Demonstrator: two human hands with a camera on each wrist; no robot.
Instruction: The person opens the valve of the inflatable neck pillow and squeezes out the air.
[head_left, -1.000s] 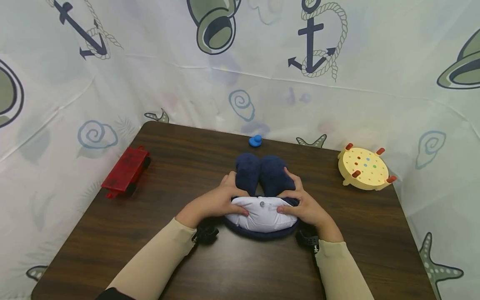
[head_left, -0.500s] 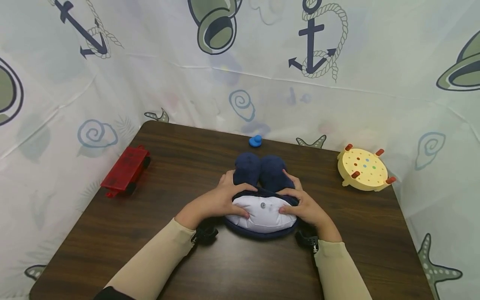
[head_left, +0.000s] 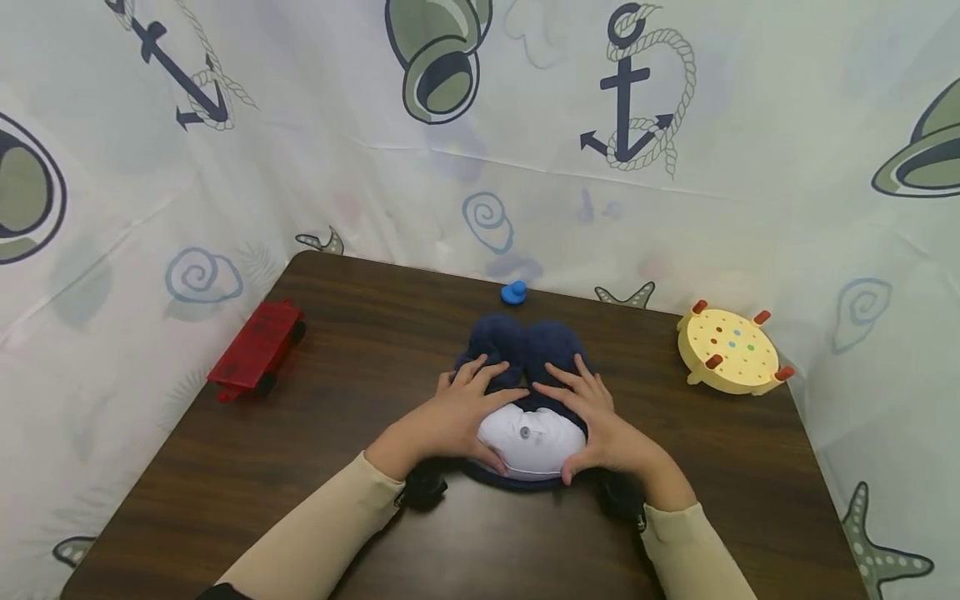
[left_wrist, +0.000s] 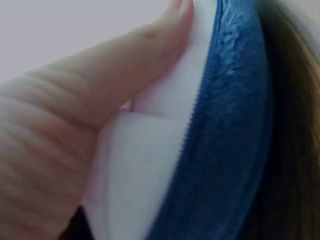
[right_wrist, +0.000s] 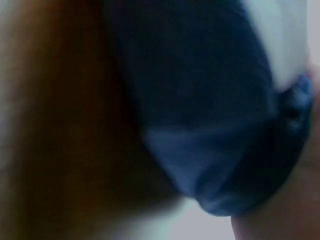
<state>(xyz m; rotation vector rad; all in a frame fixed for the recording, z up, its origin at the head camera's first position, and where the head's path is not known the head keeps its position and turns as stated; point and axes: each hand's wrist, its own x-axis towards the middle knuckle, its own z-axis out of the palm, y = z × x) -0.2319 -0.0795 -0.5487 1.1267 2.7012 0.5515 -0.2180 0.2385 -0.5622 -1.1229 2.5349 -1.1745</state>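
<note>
A navy plush neck pillow (head_left: 553, 348) lies on the table in the head view, its two rounded ends pointing away from me. A white inner bladder (head_left: 517, 450) with a small round grey valve (head_left: 525, 432) shows in its near part. My left hand (head_left: 463, 415) rests on the pillow's left side, fingers spread and fairly straight, thumb on the white part. On the right side my right hand (head_left: 600, 421) lies likewise, fingers splayed over the navy fabric. The left wrist view shows the left thumb (left_wrist: 145, 50) against the white material beside the navy border (left_wrist: 225, 130). The right wrist view is blurred.
A red toy cart (head_left: 258, 348) with black wheels stands at the table's left edge. At the back sits a small blue duck (head_left: 513, 292). A yellow round toy with orange-red pegs (head_left: 729, 350) is at the right edge. A patterned cloth hangs behind.
Both hands have loosened from gripping the pillow's sides, and their fingers are now spread over its top. The pillow's ends look pressed closer to the hands. The head view has tilted slightly up.
</note>
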